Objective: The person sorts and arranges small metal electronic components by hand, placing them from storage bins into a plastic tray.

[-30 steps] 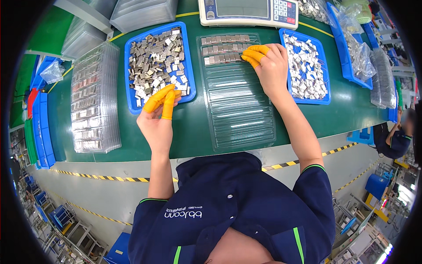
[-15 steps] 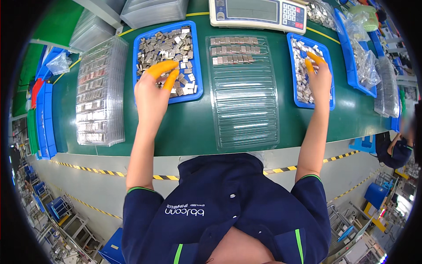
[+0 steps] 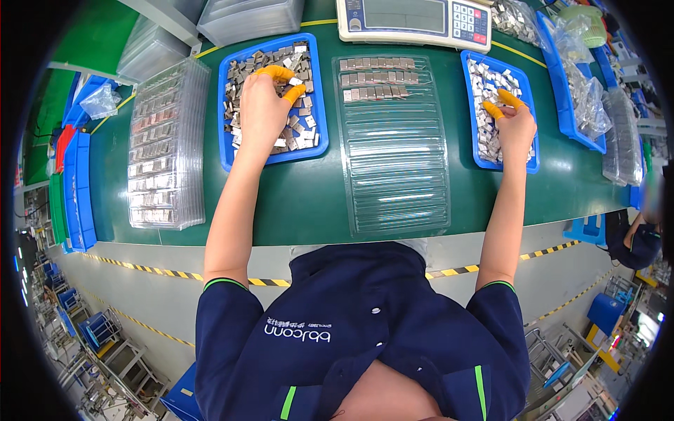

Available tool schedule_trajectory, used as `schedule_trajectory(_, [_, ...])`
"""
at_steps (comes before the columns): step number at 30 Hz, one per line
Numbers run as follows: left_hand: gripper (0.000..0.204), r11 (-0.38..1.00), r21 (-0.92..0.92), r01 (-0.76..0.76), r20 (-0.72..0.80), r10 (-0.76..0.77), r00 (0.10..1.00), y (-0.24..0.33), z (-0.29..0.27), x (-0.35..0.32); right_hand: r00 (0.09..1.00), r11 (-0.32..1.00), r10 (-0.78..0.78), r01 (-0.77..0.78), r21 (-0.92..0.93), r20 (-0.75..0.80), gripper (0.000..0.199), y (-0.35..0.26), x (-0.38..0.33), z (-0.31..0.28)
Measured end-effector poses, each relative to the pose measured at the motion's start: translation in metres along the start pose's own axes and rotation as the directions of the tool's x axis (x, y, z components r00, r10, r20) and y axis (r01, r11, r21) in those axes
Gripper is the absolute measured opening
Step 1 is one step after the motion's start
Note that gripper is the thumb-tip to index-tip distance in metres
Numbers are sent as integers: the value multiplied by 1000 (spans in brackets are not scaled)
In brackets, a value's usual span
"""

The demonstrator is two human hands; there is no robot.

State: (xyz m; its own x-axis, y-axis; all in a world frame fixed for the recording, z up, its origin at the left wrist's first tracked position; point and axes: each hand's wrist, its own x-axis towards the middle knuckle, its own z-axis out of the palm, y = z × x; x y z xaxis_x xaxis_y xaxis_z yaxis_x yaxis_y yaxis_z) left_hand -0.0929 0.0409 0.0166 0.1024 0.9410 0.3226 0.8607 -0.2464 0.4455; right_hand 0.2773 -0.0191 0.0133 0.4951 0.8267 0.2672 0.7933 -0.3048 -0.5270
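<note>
My left hand (image 3: 262,112) is over the left blue tray (image 3: 321,126), which holds a heap of small flat metal connector pieces (image 3: 282,52). Yellow covers sheathe its thumb and forefinger. Those two tips are apart among the pieces, and no firm grip shows. Over the right blue tray (image 3: 533,163), my right hand (image 3: 517,128) has its yellow-covered thumb and finger spread above small silvery-white pieces (image 3: 484,77). Between the trays lies a clear ribbed plastic blister tray (image 3: 397,175). Several metal connectors (image 3: 379,78) fill three rows at its far end.
Left of the left tray stands a stack of filled clear blister trays (image 3: 166,151). A digital scale (image 3: 404,35) sits at the back. Long blue bins (image 3: 570,112) with plastic bags line the right side; more blue bins (image 3: 78,189) stand far left. Another person (image 3: 635,238) is at the right edge.
My left hand has moved up and right, deeper over its tray. My right hand has shifted slightly down and right, its fingers spreading wider. The rows in the blister tray look the same.
</note>
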Motion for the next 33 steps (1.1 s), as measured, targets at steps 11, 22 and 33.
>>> schedule_trajectory(11, [24,421,-850,315,208,-281,937,21,-18,-3,999,987,36,-33,154,-17,22,28,8,16])
schedule_trajectory(22, [22,336,-785,520,475,-212,854,43,-23,-14,992,824,96,-32,566,-84,25,21,7,10])
schedule_trajectory(33, [23,313,-912,264,148,-350,925,42,-7,-16,987,552,129,-147,821,90,29,-8,-2,-1])
